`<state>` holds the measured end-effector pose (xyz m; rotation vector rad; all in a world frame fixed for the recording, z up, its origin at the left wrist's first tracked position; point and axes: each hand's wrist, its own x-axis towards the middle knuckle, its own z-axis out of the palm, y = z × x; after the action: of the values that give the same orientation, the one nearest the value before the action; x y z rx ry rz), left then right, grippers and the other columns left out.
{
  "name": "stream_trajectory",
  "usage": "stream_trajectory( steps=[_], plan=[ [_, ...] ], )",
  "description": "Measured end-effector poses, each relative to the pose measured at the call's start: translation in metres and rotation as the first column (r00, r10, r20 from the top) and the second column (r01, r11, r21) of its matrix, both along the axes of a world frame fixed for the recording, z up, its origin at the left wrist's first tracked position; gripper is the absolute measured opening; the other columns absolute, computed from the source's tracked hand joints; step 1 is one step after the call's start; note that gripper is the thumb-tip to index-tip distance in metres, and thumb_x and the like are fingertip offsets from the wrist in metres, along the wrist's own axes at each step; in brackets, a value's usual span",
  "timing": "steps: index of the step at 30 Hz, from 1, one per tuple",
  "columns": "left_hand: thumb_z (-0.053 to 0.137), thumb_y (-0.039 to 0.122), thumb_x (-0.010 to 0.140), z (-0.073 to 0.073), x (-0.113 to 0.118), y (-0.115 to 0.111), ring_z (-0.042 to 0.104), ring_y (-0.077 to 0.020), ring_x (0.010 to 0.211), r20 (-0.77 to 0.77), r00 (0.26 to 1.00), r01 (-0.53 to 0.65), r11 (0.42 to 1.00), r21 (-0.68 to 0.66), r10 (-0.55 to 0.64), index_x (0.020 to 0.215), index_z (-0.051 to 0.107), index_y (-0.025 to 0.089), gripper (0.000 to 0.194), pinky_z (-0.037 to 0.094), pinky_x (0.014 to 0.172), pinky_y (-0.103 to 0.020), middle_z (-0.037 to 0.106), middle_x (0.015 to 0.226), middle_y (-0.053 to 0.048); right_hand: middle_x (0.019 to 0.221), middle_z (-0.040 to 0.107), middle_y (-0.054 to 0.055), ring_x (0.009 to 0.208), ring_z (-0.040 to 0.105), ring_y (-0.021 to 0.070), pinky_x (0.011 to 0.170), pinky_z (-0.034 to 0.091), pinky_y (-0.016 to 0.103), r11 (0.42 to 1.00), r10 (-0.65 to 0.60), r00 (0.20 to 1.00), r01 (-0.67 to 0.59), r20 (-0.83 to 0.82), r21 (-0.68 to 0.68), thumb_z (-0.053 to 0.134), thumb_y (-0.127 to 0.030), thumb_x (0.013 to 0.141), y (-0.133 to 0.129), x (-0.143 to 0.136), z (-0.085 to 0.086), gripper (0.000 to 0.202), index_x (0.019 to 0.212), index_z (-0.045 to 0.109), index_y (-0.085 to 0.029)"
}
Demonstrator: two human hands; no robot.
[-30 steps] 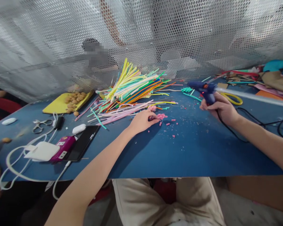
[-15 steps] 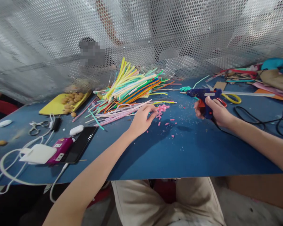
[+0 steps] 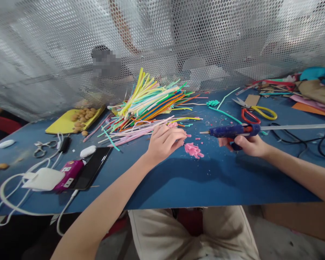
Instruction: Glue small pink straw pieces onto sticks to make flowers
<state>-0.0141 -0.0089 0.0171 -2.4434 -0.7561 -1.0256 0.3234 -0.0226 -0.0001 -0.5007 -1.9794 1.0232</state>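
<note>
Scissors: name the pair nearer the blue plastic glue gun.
The open scissors with one red and one yellow handle, just beyond the glue gun; the grey metal scissors lie at far left.

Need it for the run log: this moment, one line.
left hand: at pink cluster | right hand: holds glue gun, nozzle toward cluster side | scissors: open, on table

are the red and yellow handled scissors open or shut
Open: the scissors lie with their two blades spread in a V, a gap showing between the tips, and the red and yellow handles stand apart.
</note>
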Motion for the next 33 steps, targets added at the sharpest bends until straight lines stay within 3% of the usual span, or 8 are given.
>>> stream_trajectory(
  steps=[4,10,33],
  plan=[
    [0.066,0.024,0.098,0.001,0.002,-0.004,0.069,-0.0131,0.086,0.027,0.998,0.062,0.998,0.026,-0.062,0.109,0.061,0.029,0.013,0.041,0.081,-0.033,0.081,0.102,0.004,0.079,0.071,0.006,0.054,0.055,0.0147,0.049,0.045,0.029,0.995,-0.058,0.994,0.050,0.088,0.086,0.062,-0.044,0.096,-0.002,0.002,-0.001,0.027,0.095,0.073,-0.020],
    [0.072,0.020,0.094,0.004,0.008,-0.009,0.064,-0.0123,0.081,0.049,0.988,0.141,0.987,0.072,-0.144,0.111,0.056,0.028,0.025,0.038,0.077,-0.032,0.081,0.104,0.006,0.074,0.068,0.005,0.058,0.058,0.0156,0.054,0.045,0.029,0.977,-0.047,0.997,0.034,0.057,0.209,0.064,-0.040,0.095,-0.005,-0.006,0.001,0.021,0.086,0.070,-0.021],
    [0.069,0.020,0.096,0.004,0.013,-0.011,0.066,-0.0120,0.081,0.056,0.987,0.146,0.988,0.056,-0.150,0.110,0.056,0.029,0.021,0.041,0.078,-0.031,0.081,0.104,0.006,0.069,0.064,0.004,0.058,0.056,0.0174,0.054,0.043,0.032,0.979,-0.063,0.996,0.050,0.061,0.200,0.062,-0.039,0.095,-0.006,-0.006,0.000,0.022,0.081,0.066,-0.023]
  ],
)
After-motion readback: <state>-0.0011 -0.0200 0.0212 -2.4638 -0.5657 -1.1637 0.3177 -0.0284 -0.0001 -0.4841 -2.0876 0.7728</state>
